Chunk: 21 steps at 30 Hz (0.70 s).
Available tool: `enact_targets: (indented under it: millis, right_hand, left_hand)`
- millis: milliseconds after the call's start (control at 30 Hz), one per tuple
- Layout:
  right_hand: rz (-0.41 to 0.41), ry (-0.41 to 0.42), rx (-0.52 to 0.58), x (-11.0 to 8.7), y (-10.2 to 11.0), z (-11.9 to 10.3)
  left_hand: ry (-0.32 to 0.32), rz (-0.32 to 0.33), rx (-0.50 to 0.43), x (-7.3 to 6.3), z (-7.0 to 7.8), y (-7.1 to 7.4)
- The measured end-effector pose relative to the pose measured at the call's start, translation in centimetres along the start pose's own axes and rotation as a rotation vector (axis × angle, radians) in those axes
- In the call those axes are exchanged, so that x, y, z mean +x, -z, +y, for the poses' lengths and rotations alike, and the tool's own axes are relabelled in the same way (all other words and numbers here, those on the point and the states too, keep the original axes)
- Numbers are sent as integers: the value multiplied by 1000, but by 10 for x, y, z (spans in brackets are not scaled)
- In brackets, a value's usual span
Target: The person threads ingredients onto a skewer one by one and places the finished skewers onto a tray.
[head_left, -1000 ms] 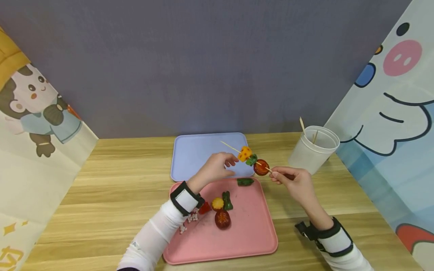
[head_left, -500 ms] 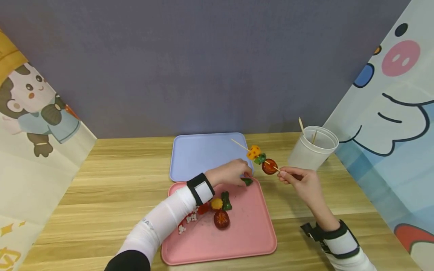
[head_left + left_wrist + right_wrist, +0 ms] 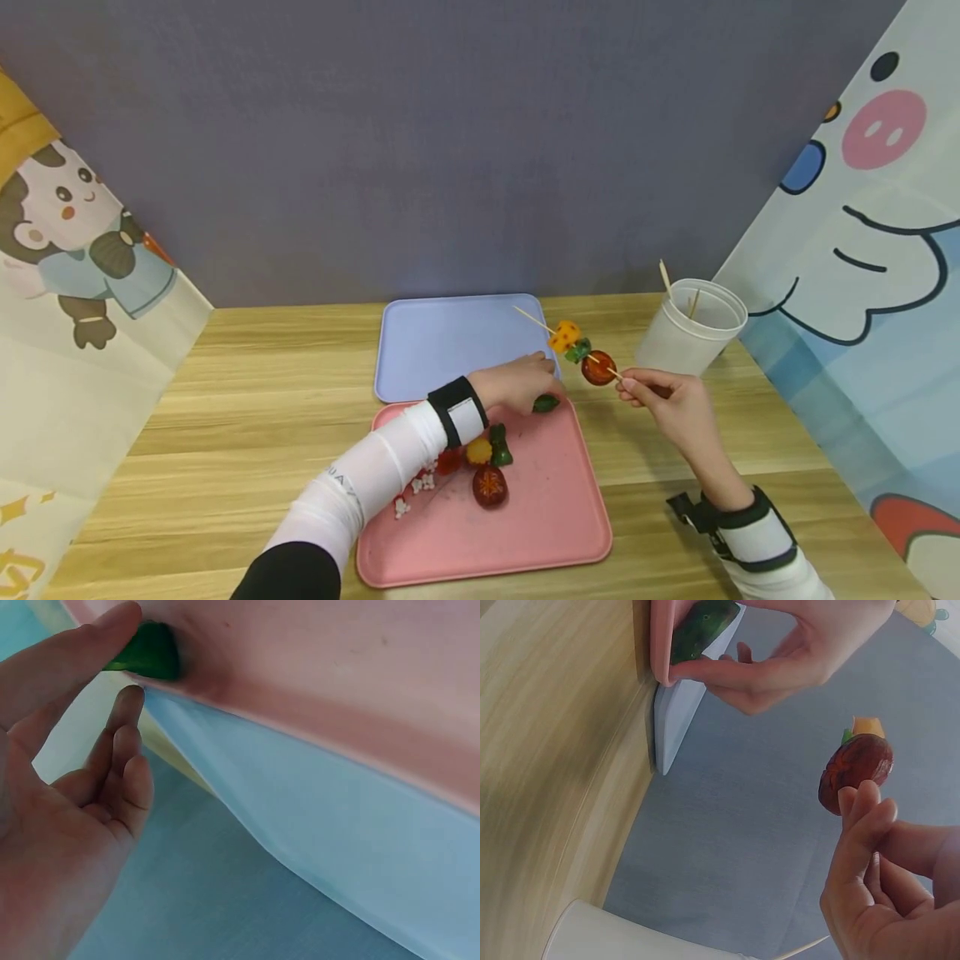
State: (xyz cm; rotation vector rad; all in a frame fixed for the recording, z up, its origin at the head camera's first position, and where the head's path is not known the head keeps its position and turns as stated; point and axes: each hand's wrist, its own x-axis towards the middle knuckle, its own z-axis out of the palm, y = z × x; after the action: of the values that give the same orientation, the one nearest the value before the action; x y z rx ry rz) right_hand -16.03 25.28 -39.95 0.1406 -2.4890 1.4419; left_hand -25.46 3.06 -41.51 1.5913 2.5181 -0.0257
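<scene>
Skewer (image 3: pixel 534 320) is held up right of the trays, free end pointing away and left; head view: right hand (image 3: pixel 671 408) pinches its near end; three pieces threaded, free end to hand: orange piece (image 3: pixel 564 337), green piece (image 3: pixel 578 350), round brown piece (image 3: pixel 599 367); bare stick shows past the orange piece, so I'd call it part loaded with room for more; left hand (image 3: pixel 517 383) is down at the far right corner of the pink tray (image 3: pixel 487 550), by a loose green piece (image 3: pixel 545 403), probably next on; also unthreaded there: yellow piece (image 3: pixel 478 452), dark green piece (image 3: pixel 500 446), star-marked brown piece (image 3: pixel 490 486), red piece (image 3: pixel 450 461) partly behind the left arm, some red-and-white pieces (image 3: pixel 428 481); can't tell if all belong on this stick; blue tray (image 3: pixel 457 342) sits behind, maybe for finished ones, a guess; spare sticks (image 3: pixel 665 277) stand in the white cup (image 3: pixel 682 337); left wrist view: thumb lies across the loose green piece, other fingers bent below it; can't tell if the pinch has closed; piece is at the tray rim, so that step isn't done; right wrist view: right fingertips together just below the round brown piece, stick hidden between them; left hand's fingers are part spread around the loose green piece, well apart from the skewer.
</scene>
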Motion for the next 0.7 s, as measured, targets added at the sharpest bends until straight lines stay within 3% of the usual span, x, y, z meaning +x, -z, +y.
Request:
enact_targets:
  millis: [400,700]
  right_hand:
    - [-8,1,-4,0,0,-4]
    - [-13,-1,0,0,-1,-7]
  left_hand:
    - [-25,-6,137,1,-2,-6]
    - [-23,52,169,-4,0,-10]
